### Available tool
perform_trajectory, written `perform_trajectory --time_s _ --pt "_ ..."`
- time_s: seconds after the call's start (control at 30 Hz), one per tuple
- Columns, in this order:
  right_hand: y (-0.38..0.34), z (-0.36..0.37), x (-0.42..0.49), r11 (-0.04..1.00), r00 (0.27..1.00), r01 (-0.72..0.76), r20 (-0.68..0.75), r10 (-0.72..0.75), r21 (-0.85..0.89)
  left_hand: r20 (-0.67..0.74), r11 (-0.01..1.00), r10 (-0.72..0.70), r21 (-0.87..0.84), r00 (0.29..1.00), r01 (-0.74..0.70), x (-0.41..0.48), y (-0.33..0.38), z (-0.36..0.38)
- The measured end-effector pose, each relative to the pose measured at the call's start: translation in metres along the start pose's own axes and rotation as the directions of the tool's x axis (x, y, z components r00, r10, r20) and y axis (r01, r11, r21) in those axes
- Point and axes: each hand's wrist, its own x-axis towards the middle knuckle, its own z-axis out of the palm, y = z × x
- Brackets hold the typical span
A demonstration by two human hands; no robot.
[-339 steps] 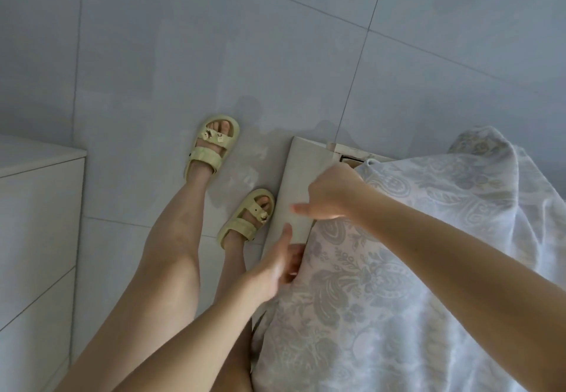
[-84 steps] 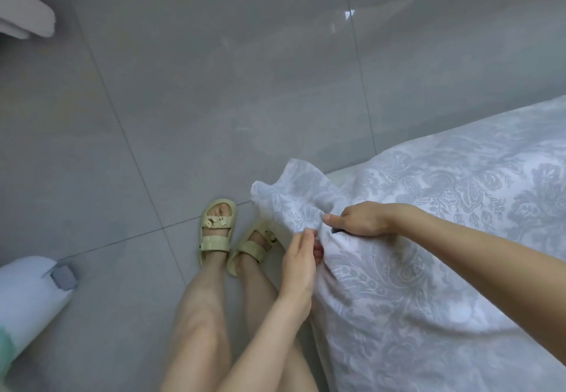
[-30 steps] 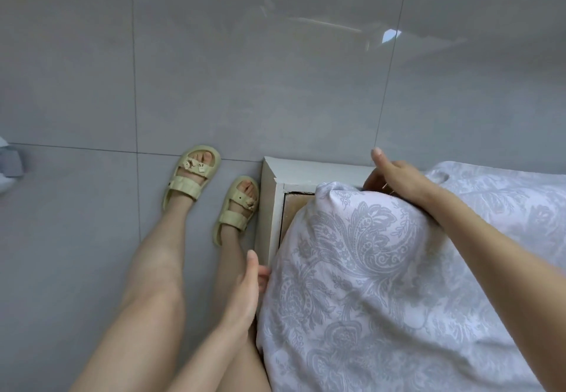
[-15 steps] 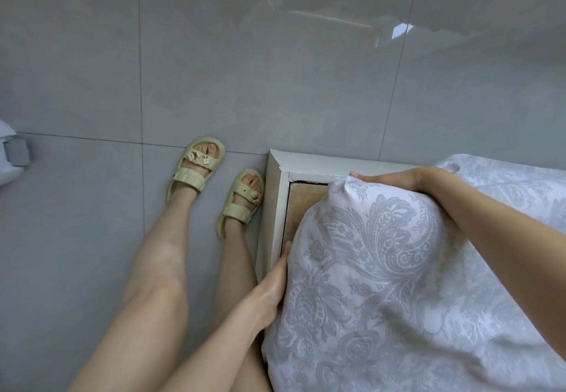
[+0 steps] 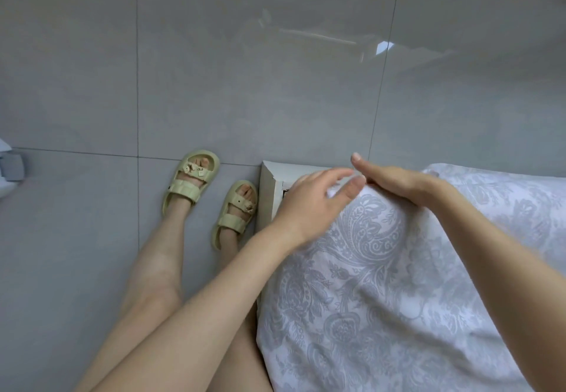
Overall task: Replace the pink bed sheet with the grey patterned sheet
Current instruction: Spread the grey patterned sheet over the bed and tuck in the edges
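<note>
One grey patterned sheet corner pointing away.

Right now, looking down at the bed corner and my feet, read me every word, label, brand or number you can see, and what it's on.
There is no readable text in this view.
grey patterned sheet: paisley and floral pattern only, no tag showing.
sandals: small buckle charms, no brand legible.
bed frame: plain white corner.
floor tiles: bare, reflections only.
object at the left edge: cut off, no marking readable.
</note>
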Motion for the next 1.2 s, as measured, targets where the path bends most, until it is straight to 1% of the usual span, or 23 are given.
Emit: perform_trajectory --time_s 0.03,0.07,0.1,0.17,0.27,0.33,0.4,0.43,0.47,0.5,0.53,0.57,0.6,0.63,0.73,0.8,0.87,0.93,1.0,1.03,1.1,1.13,1.2 --pt "-0.003 0.005 0.001 0.998 0.994 -0.059 0.092 0.061 -0.027 0.083 0.978 0.017 0.204 0.996 -0.034 0.007 0.001 0.008" --pt "-0.007 0.008 0.003 0.993 0.981 -0.110 0.154 0.115 -0.036 0.107 0.929 0.015 0.366 0.994 -0.053 0.011 -0.002 0.013" --pt "-0.012 0.010 0.007 0.989 0.973 -0.141 0.180 0.148 -0.050 0.089 0.891 0.006 0.453 0.996 -0.045 0.017 -0.010 0.017" --pt "-0.021 0.013 0.012 0.983 0.973 -0.165 0.149 0.175 -0.074 0.027 0.891 -0.037 0.454 0.999 0.020 0.024 -0.024 0.016" --pt "-0.031 0.026 0.017 0.981 0.986 -0.137 0.077 0.148 -0.140 -0.043 0.935 -0.081 0.342 0.996 0.091 0.030 -0.036 0.010" --pt "-0.033 0.037 0.015 0.969 0.994 -0.079 -0.094 0.059 -0.233 -0.068 0.939 -0.090 0.326 0.994 0.107 0.031 -0.039 0.006" --pt "-0.024 0.039 0.009 0.958 0.940 -0.038 -0.335 -0.063 -0.285 -0.087 0.945 -0.082 0.311 0.993 0.105 0.031 -0.043 0.005" --pt "-0.014 0.041 0.003 0.958 0.877 -0.038 -0.469 -0.103 -0.283 -0.101 0.946 -0.062 0.310 0.993 0.091 0.030 -0.044 0.005" --pt "0.000 0.046 -0.005 0.950 0.768 -0.046 -0.619 -0.164 -0.309 -0.112 0.946 -0.039 0.315 0.993 0.073 0.028 -0.044 0.005" --pt "0.016 0.053 -0.011 0.935 0.620 -0.048 -0.745 -0.247 -0.350 -0.129 0.946 -0.016 0.320 0.991 0.057 0.024 -0.044 0.005" --pt "0.027 0.061 -0.015 0.925 0.479 -0.047 -0.821 -0.311 -0.377 -0.136 0.946 0.013 0.322 0.991 0.031 0.020 -0.044 0.005" --pt "0.037 0.070 -0.014 0.918 0.367 -0.036 -0.860 -0.355 -0.394 -0.134 0.950 0.045 0.312 0.990 -0.001 0.018 -0.044 0.004" --pt "0.042 0.079 -0.008 0.911 0.297 -0.016 -0.872 -0.388 -0.411 -0.133 0.955 0.057 0.296 0.989 -0.016 0.016 -0.044 0.003" --pt "0.041 0.086 0.002 0.907 0.258 -0.010 -0.877 -0.405 -0.421 -0.136 0.960 0.056 0.280 0.989 -0.016 0.019 -0.047 0.002" --pt "0.035 0.093 0.028 0.902 0.185 -0.036 -0.890 -0.417 -0.430 -0.159 0.971 -0.050 0.225 0.986 0.086 0.036 -0.059 0.001" --pt "0.037 0.090 0.037 0.897 0.178 -0.040 -0.886 -0.427 -0.441 -0.179 0.971 -0.131 0.173 0.975 0.163 0.048 -0.063 -0.004" --pt "0.041 0.089 0.035 0.901 0.201 -0.049 -0.888 -0.415 -0.432 -0.126 0.963 -0.207 0.146 0.970 0.225 0.053 -0.056 -0.013" --pt "0.033 0.086 0.024 0.912 0.235 -0.056 -0.893 -0.383 -0.406 -0.055 0.947 -0.320 -0.029 0.946 0.319 0.058 -0.042 -0.026" --pt "0.026 0.082 0.020 0.924 0.347 -0.008 -0.867 -0.357 -0.383 -0.023 0.859 -0.442 -0.301 0.897 0.415 0.058 -0.031 -0.041" --pt "0.027 0.079 0.017 0.928 0.405 0.012 -0.847 -0.344 -0.371 -0.025 0.832 -0.467 -0.353 0.884 0.429 0.058 -0.025 -0.049" --pt "0.024 0.068 -0.004 0.949 0.498 0.057 -0.815 -0.295 -0.309 -0.034 0.831 -0.476 -0.343 0.879 0.437 0.052 -0.004 -0.068" --pt "0.021 0.062 -0.015 0.962 0.506 0.093 -0.821 -0.266 -0.255 -0.043 0.836 -0.471 -0.341 0.881 0.430 0.050 0.007 -0.078" --pt "0.014 0.050 -0.042 0.989 0.491 0.123 -0.862 -0.130 -0.079 -0.046 0.845 -0.467 -0.316 0.883 0.431 0.043 0.027 -0.096"
